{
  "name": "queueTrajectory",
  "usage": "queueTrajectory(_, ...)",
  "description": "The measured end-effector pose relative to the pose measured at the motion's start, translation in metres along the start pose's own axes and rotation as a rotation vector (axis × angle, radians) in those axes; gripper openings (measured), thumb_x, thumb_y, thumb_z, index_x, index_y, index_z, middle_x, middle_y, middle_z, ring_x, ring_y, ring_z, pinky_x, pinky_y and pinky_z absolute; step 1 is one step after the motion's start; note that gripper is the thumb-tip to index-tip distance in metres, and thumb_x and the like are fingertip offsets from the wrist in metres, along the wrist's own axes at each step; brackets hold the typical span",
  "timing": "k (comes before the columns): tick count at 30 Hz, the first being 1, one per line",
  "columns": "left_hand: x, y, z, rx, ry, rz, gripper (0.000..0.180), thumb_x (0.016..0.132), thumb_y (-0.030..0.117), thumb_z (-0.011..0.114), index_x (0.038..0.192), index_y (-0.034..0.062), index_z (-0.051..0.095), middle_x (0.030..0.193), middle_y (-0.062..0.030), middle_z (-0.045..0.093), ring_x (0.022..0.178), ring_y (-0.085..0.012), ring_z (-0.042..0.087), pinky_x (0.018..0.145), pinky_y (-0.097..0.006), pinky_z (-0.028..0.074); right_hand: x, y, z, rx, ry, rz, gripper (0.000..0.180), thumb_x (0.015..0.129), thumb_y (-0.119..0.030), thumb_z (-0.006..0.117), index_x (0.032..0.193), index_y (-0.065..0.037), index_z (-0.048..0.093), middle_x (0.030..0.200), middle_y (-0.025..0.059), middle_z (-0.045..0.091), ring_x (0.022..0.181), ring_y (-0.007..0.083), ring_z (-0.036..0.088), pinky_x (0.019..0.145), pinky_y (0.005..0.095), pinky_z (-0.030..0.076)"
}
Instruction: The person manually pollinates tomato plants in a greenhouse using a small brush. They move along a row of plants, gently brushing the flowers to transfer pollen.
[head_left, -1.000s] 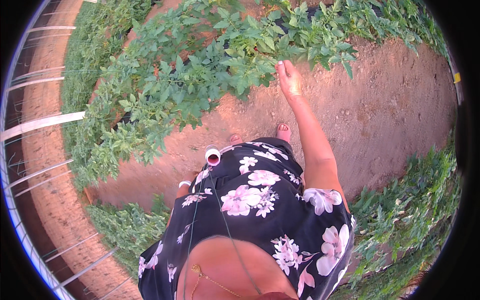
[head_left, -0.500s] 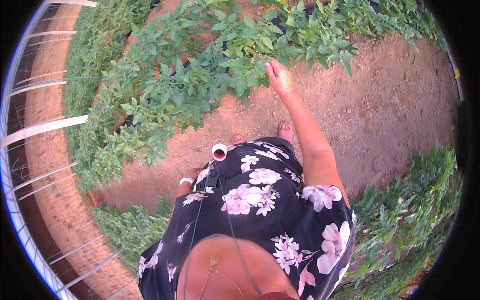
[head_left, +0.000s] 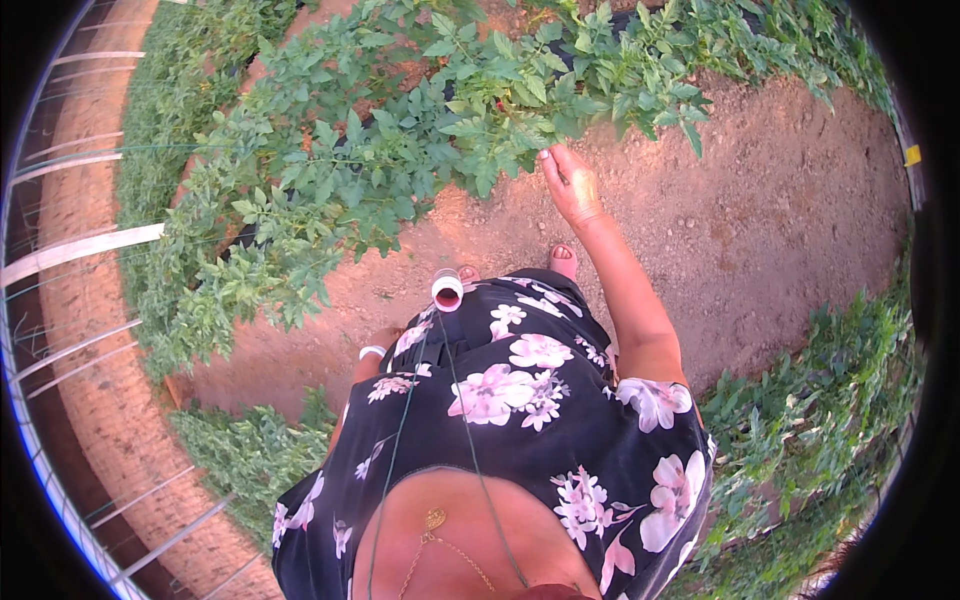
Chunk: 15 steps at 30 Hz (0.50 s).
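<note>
My right hand (head_left: 571, 184) is stretched out just below the edge of a row of green leafy plants (head_left: 400, 165), which look like tomato plants. Its fingers are curled together, and what they hold, if anything, cannot be made out. A small red spot (head_left: 499, 103) shows among the leaves beyond that hand. Down by my left side is my left hand (head_left: 388, 338), partly covered by the dark floral dress (head_left: 540, 350), its fingers hidden. A small white cup-like container (head_left: 447, 288), reddish inside, hangs at my waist on a thin green cord.
Bare brown soil (head_left: 740, 210) runs between the plant rows. Another row of plants (head_left: 800, 430) grows behind me on the right, and more low plants (head_left: 250, 450) stand at lower left. Pale curved frame bars (head_left: 85, 255) and strings line the left side.
My right hand has drawn back from the leaves, slightly down and right. The red spot has come into sight among the leaves. The hanging container has swung a little, and more of my left hand shows.
</note>
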<state>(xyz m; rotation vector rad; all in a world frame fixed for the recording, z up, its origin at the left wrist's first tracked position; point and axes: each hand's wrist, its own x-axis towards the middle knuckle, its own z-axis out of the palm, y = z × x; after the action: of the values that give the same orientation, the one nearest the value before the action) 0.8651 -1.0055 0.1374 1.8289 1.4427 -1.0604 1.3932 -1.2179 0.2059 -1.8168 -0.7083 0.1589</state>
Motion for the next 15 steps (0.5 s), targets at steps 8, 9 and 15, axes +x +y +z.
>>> queueTrajectory(8, 0.0089, 0.0032, -0.0027, 0.033, -0.012, 0.013, 0.051, 0.088, 0.051, 0.055, 0.12, 0.0136, 0.067, 0.122, -0.0154, 0.065, 0.117, -0.0302, 0.06, 0.098, -0.036, 0.046, -0.0033, -0.0102, 0.0068, -0.046, 0.017, -0.068, 0.018, 0.094, -0.02, 0.057, 0.086, -0.004, 0.056, 0.081, 0.0184, 0.061, 0.08, 0.0395, 0.06, 0.071, 0.0458, 0.049)
queueTrajectory(9, 0.0098, 0.0033, -0.0029, 0.036, -0.015, 0.014, 0.051, 0.088, 0.051, 0.055, 0.12, 0.0135, 0.067, 0.122, -0.0155, 0.065, 0.117, -0.0303, 0.06, 0.098, -0.036, 0.046, -0.0034, -0.0098, 0.0072, -0.05, 0.029, -0.088, 0.018, 0.094, -0.02, 0.057, 0.086, -0.004, 0.056, 0.081, 0.0185, 0.06, 0.08, 0.0396, 0.06, 0.071, 0.0458, 0.048)
queueTrajectory(15, 0.0101, 0.0052, -0.005, 0.048, -0.02, 0.01, 0.052, 0.089, 0.052, 0.053, 0.12, 0.0133, 0.067, 0.122, -0.016, 0.064, 0.117, -0.0307, 0.06, 0.098, -0.036, 0.046, -0.002, -0.0059, 0.0086, -0.133, 0.033, -0.023, 0.018, 0.093, -0.019, 0.057, 0.084, -0.004, 0.056, 0.078, 0.0183, 0.06, 0.078, 0.0396, 0.06, 0.069, 0.0465, 0.048)
